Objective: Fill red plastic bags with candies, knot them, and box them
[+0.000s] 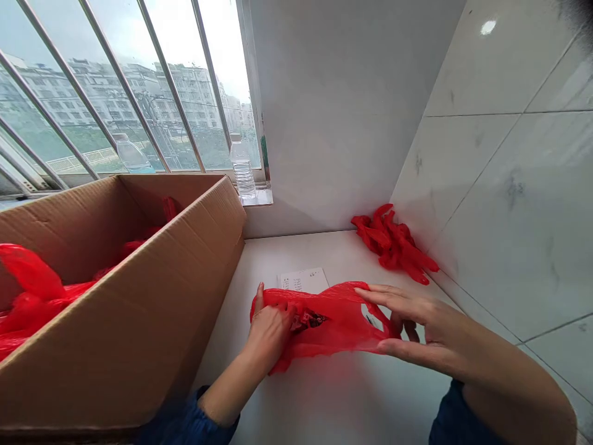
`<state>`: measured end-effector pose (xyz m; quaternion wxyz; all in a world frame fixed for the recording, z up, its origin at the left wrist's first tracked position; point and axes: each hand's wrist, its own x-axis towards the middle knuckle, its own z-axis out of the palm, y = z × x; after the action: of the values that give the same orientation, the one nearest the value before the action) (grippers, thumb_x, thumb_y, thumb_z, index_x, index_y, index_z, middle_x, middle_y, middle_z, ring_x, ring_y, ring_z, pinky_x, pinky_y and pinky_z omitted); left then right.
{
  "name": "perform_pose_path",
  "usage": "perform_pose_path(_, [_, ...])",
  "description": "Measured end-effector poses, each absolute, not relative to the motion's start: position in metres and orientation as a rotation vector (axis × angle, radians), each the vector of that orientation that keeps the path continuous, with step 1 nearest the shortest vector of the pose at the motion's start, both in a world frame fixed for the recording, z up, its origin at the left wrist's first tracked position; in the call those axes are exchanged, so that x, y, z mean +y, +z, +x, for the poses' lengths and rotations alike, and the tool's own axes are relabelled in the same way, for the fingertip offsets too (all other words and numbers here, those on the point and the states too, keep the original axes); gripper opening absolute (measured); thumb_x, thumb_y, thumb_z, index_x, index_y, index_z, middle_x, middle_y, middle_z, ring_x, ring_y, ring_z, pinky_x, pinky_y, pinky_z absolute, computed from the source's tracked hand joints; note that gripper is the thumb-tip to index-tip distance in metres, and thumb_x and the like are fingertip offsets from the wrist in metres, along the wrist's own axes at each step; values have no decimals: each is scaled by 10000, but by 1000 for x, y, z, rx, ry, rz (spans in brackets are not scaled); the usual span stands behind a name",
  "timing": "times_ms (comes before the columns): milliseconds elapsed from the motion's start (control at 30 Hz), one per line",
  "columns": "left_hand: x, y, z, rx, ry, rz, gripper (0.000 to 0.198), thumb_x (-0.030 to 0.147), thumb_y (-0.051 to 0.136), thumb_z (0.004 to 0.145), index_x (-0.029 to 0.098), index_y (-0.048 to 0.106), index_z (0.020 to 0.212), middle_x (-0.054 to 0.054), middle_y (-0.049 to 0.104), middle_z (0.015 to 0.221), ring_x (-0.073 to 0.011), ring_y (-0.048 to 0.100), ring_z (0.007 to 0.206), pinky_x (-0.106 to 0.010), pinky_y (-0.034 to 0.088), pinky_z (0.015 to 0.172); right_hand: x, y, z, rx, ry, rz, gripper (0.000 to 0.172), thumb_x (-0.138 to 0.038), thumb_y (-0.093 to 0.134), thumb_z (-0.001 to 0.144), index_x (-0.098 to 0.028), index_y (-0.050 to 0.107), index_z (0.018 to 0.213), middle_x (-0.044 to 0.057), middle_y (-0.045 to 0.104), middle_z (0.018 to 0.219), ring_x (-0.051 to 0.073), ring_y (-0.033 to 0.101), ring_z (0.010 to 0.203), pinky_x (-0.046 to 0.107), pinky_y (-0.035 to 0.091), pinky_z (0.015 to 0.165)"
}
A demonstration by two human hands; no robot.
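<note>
Left hand [269,330]: fingers curled, pinching the left end of the red plastic bag [331,321]; thumb raised along the bag's edge; blue sleeve at the wrist.
Right hand [417,327]: fingers extended and spread, thumb underneath; gripping the right end of the bag near its handle cut-out.
Red plastic bag: stretched flat between both hands, just above the tabletop [324,395], toward the near middle; dark print visible near the left hand, illegible.
Paper slip [304,280]: white, printed, flat on the tabletop just behind the bag, partly covered by it.
Pile of red pieces [393,242]: crumpled red plastic, heaped at the far right corner of the tabletop, touching the tiled wall [509,185]; well apart from the hands.
Cardboard box [139,309]: open, large, along the left edge of the tabletop; more red plastic [32,290] inside, filling the near end.
Water bottle [243,167]: clear, upright on the window ledge beyond the far edge, just behind the box's far corner.
Second bottle [131,156]: clear, on the same ledge, farther left, behind the box rim.
Window [115,93]: barred, buildings outside.
</note>
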<state>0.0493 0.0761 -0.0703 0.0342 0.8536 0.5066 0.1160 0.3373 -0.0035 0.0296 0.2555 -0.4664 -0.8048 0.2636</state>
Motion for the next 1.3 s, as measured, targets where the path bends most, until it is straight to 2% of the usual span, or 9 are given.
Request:
perform_pose_path(167, [64,-43,47,1647,57,2774,160,246,508,916,213,659,876,19,621,587,-191,629,602,-621,203,1131,-1,25,341,-2191,696,-1249,546,-452,674,893,-371,545,1417,95,631,1340,186,664,748,302,575,633])
perform_pose_path(333, [37,1,34,1386,310,2724,250,386,546,948,285,680,1133,-30,742,954,-254,677,958,-638,114,1166,3,23,339,-2052,436,-1294,492,-440,579,958,-380,495,1439,22,686,967,172,618,727,313,539,671])
perform_pose_path(433, [16,22,23,1124,325,2736,413,484,734,790,344,669,1172,-6,728,1065,-273,645,1059,-614,73,1191,8,23,337,-1883,286,-1466,425,-470,588,942,-332,570,1343,20,682,918,200,630,774,318,507,639])
perform_pose_path(567, [-2,20,15,977,246,2795,606,391,887,600,329,673,1164,-47,682,1194,-302,598,1133,-526,281,1140,13,23,338,-1803,218,-1645,235,-479,568,945,-264,660,970,16,686,822,194,609,685,334,467,616])
perform_pose_path(733, [14,-1,20,1233,313,2776,132,170,744,719,296,703,721,9,661,896,-225,607,911,-519,289,1088,14,24,345,-1684,422,-1524,363,-563,641,883,-269,649,1095,20,686,843,191,637,715,317,516,616])
perform_pose_path(867, [27,14,20,1178,562,2600,200,110,530,856,263,658,852,1,645,921,-187,585,885,-337,434,870,15,27,347,-1681,683,-1287,527,-525,715,838,-287,602,1294,39,705,981,213,672,884,354,578,779])
perform_pose_path(1033, [30,35,11,1135,1117,2059,177,310,468,978,232,618,923,-20,648,957,-174,596,851,-249,457,713,21,26,349,-1659,691,-1329,289,-512,680,868,-244,704,971,48,714,950,208,652,830,344,541,758])
perform_pose_path(1167, [35,34,6,1113,1235,1655,232,424,527,942,230,653,932,-29,654,1154,-215,615,966,-242,470,692,28,24,344,-1491,675,-1108,313,-451,667,878,-228,564,686,43,682,994,222,627,909,337,512,779])
perform_pose_path(1300, [38,33,11,735,1180,1217,285,390,409,965,208,620,904,0,647,651,-150,608,603,-274,501,677,42,22,320,-1164,1096,-677,380,-441,587,901,-237,425,624,0,646,780,190,613,745,417,542,866])
